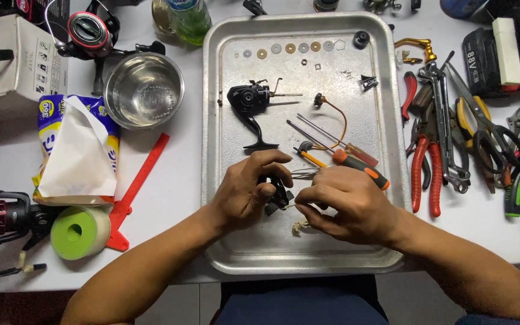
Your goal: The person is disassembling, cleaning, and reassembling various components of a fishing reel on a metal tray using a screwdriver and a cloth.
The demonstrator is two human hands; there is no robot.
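Black reel part sits pinched in my left hand, fingers curled around it, low over the metal tray. My right hand meets it from the other side, fingertips closed on something thin and pale; I cannot tell what. Just beyond my knuckles lie tweezers and an orange-handled screwdriver. Farther up the tray rests the reel body, with a row of washers near the far rim. Pliers lie on the table to my right.
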